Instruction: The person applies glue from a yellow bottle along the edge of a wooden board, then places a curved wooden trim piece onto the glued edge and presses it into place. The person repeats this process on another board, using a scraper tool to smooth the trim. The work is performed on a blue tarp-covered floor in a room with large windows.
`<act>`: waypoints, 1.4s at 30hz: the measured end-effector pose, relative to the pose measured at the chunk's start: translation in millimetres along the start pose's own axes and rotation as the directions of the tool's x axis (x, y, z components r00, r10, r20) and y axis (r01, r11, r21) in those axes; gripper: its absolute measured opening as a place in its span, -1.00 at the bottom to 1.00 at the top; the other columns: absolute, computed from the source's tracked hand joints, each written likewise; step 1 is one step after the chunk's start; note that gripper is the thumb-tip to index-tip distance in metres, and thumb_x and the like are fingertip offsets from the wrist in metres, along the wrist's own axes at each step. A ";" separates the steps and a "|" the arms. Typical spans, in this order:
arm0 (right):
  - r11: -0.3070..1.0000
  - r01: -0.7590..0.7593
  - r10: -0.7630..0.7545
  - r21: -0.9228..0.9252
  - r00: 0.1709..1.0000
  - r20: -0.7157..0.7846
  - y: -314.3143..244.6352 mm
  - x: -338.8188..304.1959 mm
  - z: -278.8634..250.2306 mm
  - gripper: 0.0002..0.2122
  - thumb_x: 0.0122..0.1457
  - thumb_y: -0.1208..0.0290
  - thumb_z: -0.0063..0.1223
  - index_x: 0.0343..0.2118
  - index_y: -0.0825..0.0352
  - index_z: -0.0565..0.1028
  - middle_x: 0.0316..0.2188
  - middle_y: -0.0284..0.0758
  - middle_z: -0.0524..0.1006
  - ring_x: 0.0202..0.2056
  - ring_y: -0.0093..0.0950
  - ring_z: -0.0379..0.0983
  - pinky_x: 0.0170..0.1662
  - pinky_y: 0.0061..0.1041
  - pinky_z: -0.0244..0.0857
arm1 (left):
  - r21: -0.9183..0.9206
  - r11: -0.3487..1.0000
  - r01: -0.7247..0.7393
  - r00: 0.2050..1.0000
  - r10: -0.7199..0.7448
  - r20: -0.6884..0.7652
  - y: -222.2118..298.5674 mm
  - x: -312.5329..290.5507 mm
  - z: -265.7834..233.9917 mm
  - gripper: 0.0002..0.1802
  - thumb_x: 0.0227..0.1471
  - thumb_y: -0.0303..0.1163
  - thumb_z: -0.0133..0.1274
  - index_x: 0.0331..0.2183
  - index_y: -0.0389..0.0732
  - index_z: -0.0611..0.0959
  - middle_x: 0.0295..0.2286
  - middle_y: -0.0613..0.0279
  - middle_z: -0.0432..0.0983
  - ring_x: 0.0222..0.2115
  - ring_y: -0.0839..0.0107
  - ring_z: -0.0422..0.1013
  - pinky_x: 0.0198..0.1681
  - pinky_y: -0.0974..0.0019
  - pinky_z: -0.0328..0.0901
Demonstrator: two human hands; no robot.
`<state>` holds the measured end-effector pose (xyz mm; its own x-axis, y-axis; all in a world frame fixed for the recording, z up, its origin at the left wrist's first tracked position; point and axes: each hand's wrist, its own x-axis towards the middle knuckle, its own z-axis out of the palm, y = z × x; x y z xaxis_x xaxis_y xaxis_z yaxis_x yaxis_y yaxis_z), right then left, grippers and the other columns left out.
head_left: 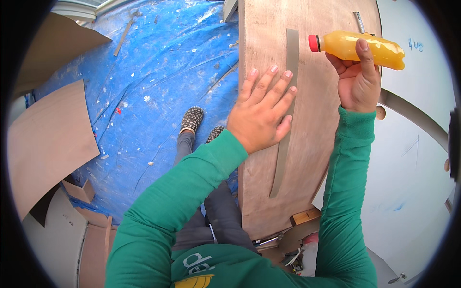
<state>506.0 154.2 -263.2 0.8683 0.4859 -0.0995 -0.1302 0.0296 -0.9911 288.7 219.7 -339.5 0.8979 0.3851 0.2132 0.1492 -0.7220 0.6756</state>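
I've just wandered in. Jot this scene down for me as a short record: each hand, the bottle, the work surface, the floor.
Left hand: the left hand is palm down, fingers spread, over the board and strip; how firmly it presses cannot be told
Right hand: the right hand grips the bottle
Bottle: yellow-orange contents, red cap on, lying sideways, cap toward the left
Work surface: a wooden board bearing a long grey strip
Floor: a stained blue sheet, left of the board
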 end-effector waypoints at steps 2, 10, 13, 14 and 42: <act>0.999 -0.036 0.036 0.002 0.999 -0.004 3.5 7.7 0.9 -0.50 0.21 0.20 0.39 0.08 0.34 0.42 -0.07 -0.20 0.56 -0.04 -0.25 0.63 -0.01 -0.14 0.64 | -0.020 1.000 0.003 1.000 -0.003 -0.007 -0.8 -0.7 0.7 -0.40 -0.04 -0.15 0.27 0.08 -0.03 0.68 0.29 0.22 0.36 0.36 0.12 0.18 0.45 -0.14 -0.08; 0.994 -0.113 0.112 -0.012 0.993 -0.035 9.8 16.6 4.6 -0.49 0.23 0.17 0.36 0.09 0.35 0.40 -0.05 -0.18 0.53 -0.02 -0.24 0.61 -0.01 -0.16 0.64 | -0.067 0.998 0.002 1.000 -0.003 -0.018 -1.9 -0.2 -0.3 -0.41 -0.06 -0.19 0.27 0.06 -0.08 0.69 0.30 0.21 0.36 0.37 0.11 0.17 0.47 -0.12 -0.12; 0.994 -0.107 0.107 -0.023 0.994 -0.027 13.5 17.5 0.7 -0.49 0.24 0.17 0.36 0.10 0.36 0.40 -0.05 -0.18 0.53 -0.02 -0.24 0.61 -0.01 -0.16 0.64 | -0.076 0.997 0.002 1.000 -0.004 -0.018 -2.1 0.3 0.0 -0.42 -0.06 -0.19 0.27 0.06 -0.09 0.69 0.30 0.21 0.36 0.37 0.11 0.17 0.47 -0.12 -0.11; 0.994 -0.111 0.110 -0.024 0.994 -0.026 14.4 17.7 0.4 -0.49 0.24 0.17 0.36 0.10 0.36 0.40 -0.05 -0.18 0.53 -0.02 -0.24 0.61 -0.01 -0.16 0.64 | -0.076 0.997 0.003 1.000 -0.004 -0.016 -2.2 0.3 -0.6 -0.42 -0.06 -0.20 0.27 0.06 -0.09 0.69 0.30 0.21 0.36 0.37 0.11 0.17 0.47 -0.11 -0.11; 0.940 0.141 -0.125 -0.312 0.990 0.071 12.6 -5.3 23.7 -0.67 0.28 0.37 0.33 -0.01 0.39 0.49 -0.13 -0.23 0.61 -0.10 -0.31 0.65 -0.02 -0.20 0.65 | -0.081 0.997 0.005 1.000 -0.008 -0.028 -2.7 -0.1 0.7 -0.42 -0.07 -0.20 0.28 0.05 -0.10 0.70 0.29 0.20 0.38 0.36 0.11 0.18 0.47 -0.11 -0.12</act>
<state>488.4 172.7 -273.0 0.8418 0.5388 0.0320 0.1497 -0.1761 -0.9729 288.5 221.2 -341.8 0.8848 0.4066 0.2278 0.1198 -0.6708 0.7319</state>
